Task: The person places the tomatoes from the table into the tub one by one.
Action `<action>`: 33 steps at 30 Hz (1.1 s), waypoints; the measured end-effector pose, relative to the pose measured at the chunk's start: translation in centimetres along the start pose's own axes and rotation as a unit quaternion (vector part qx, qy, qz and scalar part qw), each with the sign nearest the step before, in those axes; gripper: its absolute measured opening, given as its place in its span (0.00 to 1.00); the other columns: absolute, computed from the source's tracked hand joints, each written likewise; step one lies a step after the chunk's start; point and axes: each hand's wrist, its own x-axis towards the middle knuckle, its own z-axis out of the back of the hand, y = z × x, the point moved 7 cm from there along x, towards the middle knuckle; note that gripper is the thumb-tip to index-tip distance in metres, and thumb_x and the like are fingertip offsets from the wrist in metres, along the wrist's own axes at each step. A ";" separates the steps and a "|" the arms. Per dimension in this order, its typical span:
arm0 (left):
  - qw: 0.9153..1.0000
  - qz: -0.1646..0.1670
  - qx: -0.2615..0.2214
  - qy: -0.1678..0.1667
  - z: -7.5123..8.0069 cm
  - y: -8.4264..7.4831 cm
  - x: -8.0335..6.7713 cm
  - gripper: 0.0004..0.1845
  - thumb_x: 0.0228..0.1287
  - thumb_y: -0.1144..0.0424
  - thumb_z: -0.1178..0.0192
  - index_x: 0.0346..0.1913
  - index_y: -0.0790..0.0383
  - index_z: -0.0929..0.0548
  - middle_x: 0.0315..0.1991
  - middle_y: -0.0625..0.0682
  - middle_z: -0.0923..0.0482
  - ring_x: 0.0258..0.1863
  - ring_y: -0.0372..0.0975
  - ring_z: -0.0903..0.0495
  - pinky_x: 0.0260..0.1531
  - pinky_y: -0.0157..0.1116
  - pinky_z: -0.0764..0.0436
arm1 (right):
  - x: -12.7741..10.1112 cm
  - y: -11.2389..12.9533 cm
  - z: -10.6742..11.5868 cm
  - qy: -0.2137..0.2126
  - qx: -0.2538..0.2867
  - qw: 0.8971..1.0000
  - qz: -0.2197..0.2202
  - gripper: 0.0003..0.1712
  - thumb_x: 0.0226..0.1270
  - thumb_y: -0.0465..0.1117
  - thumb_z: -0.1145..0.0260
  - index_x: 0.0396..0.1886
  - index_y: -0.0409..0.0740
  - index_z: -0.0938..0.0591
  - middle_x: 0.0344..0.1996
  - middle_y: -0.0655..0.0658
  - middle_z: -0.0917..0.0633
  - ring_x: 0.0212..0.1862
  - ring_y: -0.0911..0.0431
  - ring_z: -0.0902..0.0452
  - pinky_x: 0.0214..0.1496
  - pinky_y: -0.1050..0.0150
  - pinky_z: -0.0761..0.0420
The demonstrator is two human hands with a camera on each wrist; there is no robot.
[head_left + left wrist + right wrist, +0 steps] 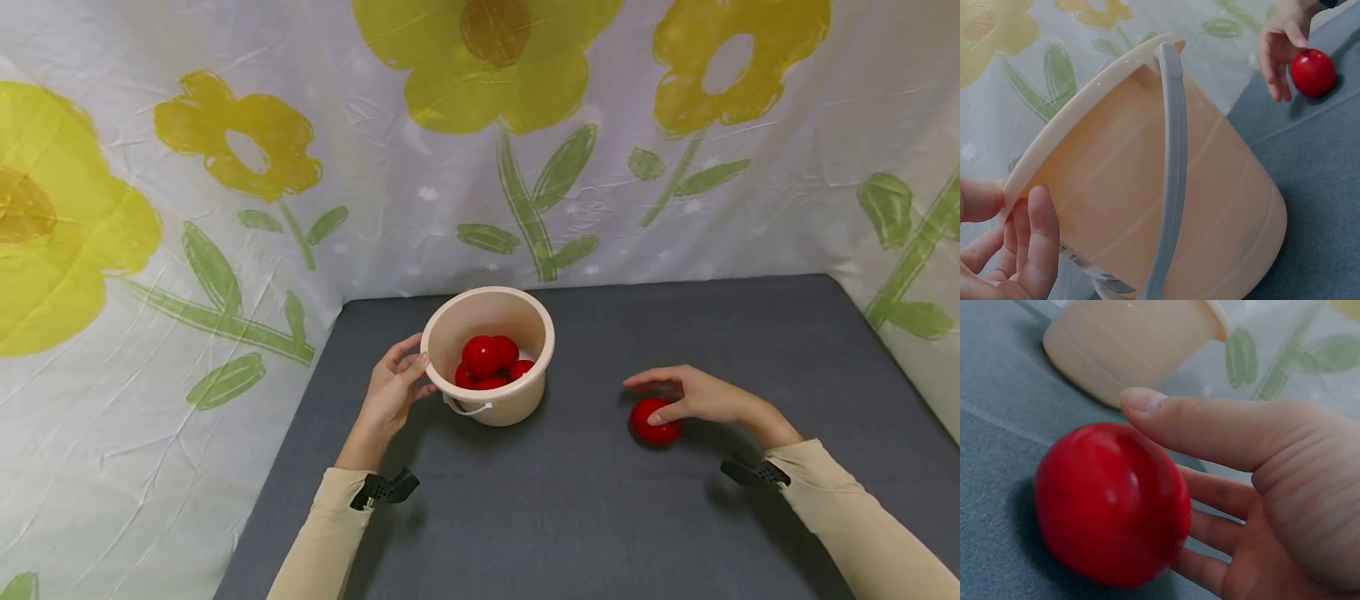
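A cream bucket (517, 407) with a pale handle (1175, 137) stands on the table, several red tomatoes (481, 357) inside it. At its left side my left hand (390, 390) pinches the rim, thumb on one side and fingers curled under the lip (1054, 140). To the right of the bucket, a single shiny red tomato (1110, 506) lies on the dark cloth. My right hand (701, 395) is over and around this tomato, thumb along its upper side and loosely extended fingers (1216, 531) behind it, not closed round it.
Dark grey cloth (570, 517) covers the table. A white curtain (405, 208) with yellow flowers hangs behind and along the left side of the table. Each wrist wears a black strap device (384, 489).
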 end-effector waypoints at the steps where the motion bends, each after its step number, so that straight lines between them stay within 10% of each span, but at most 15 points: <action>1: 1.000 0.000 0.001 0.001 0.0 0.0 0.0 0.26 0.73 0.69 0.45 0.71 0.59 0.34 0.42 0.51 0.21 0.30 0.35 0.20 0.28 0.32 0.17 | -0.1 -0.2 -0.1 0.001 0.005 1.000 -0.001 0.34 0.64 0.41 0.29 0.68 0.37 0.28 0.67 0.30 0.27 0.61 0.79 0.31 0.58 0.72 0.23; 33: 1.000 -0.001 -0.003 -0.002 0.1 0.2 0.1 0.26 0.72 0.68 0.44 0.71 0.59 0.34 0.38 0.49 0.22 0.28 0.33 0.21 0.27 0.31 0.17 | -0.5 0.4 0.5 0.018 -0.014 1.000 -0.016 0.37 0.59 0.41 0.26 0.67 0.37 0.27 0.63 0.30 0.25 0.51 0.67 0.22 0.49 0.66 0.17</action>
